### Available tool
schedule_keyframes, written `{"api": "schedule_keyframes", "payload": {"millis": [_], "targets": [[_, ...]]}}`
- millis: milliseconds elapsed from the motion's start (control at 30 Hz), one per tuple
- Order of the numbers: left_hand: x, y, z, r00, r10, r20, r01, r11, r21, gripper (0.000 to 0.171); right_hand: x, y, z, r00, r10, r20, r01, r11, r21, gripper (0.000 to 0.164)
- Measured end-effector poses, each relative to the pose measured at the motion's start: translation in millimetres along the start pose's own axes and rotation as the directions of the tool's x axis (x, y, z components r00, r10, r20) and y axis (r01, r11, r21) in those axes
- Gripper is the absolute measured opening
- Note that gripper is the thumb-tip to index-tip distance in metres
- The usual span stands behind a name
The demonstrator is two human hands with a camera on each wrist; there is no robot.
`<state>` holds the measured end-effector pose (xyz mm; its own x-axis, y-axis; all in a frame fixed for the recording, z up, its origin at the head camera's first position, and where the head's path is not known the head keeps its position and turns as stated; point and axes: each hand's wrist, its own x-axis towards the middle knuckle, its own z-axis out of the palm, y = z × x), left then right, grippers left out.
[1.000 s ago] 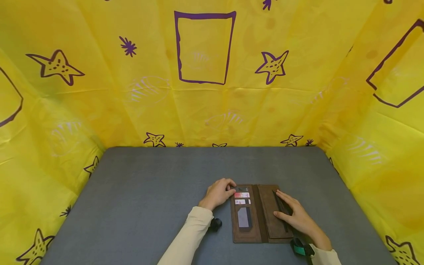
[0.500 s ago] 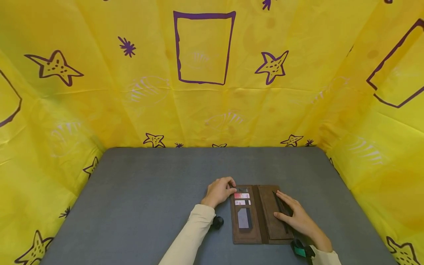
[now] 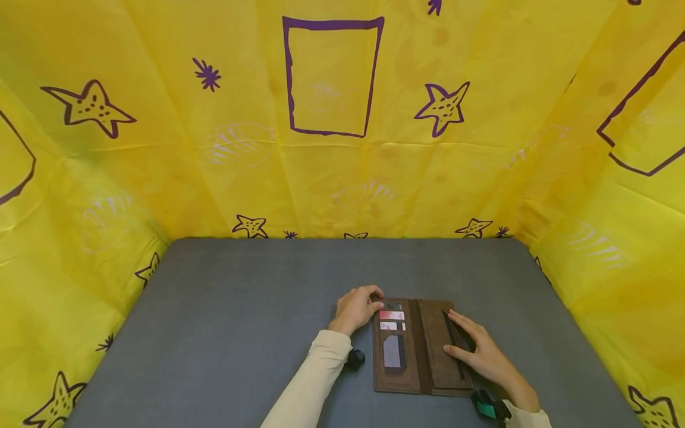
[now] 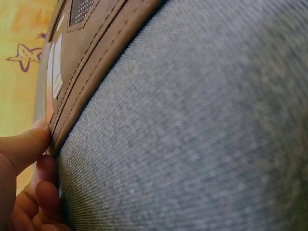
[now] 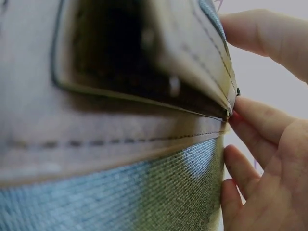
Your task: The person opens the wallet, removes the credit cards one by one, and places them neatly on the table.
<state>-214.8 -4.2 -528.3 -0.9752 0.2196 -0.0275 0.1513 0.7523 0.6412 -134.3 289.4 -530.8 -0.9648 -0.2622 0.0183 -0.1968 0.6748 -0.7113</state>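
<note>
An open brown wallet [image 3: 416, 380] lies on the grey table, its left half showing a few cards [image 3: 392, 315] in slots and a window pocket [image 3: 394, 352]. At the upper left corner, my left hand [image 3: 354, 310] pinches the wallet, thumb on top and fingers curled at the edge, as the left wrist view shows. My right hand [image 3: 484, 355] rests on the right half, thumb and fingers spread fairly straight beside a dark zip slit [image 3: 453, 339]. In the right wrist view, the fingertips touch the wallet's edge near a gaping dark pocket [image 5: 120, 53].
The grey table [image 3: 257, 321] extends left, right and behind the wallet. Yellow cloth [image 3: 332, 172] with purple drawings encloses it at the back and sides. Each wrist carries a small dark camera mount [image 3: 355, 359].
The wallet has turned very slightly, its lower edge now slanting down to the right. Both hands keep their places on it, with only tiny shifts.
</note>
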Motion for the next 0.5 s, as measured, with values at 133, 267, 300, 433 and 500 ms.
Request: {"api": "schedule_keyframes", "payload": {"millis": [133,267,300,433,500], "targets": [[-0.3,-1.0,-1.5,1.000,0.000,0.006,0.000,1.000,-0.008,0.015,-0.1,0.4,0.2,1.000,0.009,0.003,-0.009,1.000,0.004,0.073],[-1.0,-1.7,-3.1,1.000,-0.005,0.016,0.005,1.000,-0.014,0.015,-0.3,1.6,1.1,1.000,0.012,0.012,-0.013,1.000,0.008,0.072],[-0.9,-1.7,-3.3,1.000,-0.006,0.019,0.006,1.000,-0.011,0.016,-0.4,1.7,1.2,1.000,0.011,0.012,-0.011,1.000,0.009,0.072],[-1.7,-0.7,-4.8,1.000,-0.004,0.025,0.004,1.000,0.002,0.020,-0.5,1.6,1.4,1.000,0.001,0.008,-0.001,1.000,0.013,0.072],[-2.0,0.5,-5.6,1.000,-0.003,0.022,0.003,1.000,0.002,0.021,0.0,1.7,1.3,1.000,-0.003,0.005,0.003,1.000,0.012,0.072]]}}
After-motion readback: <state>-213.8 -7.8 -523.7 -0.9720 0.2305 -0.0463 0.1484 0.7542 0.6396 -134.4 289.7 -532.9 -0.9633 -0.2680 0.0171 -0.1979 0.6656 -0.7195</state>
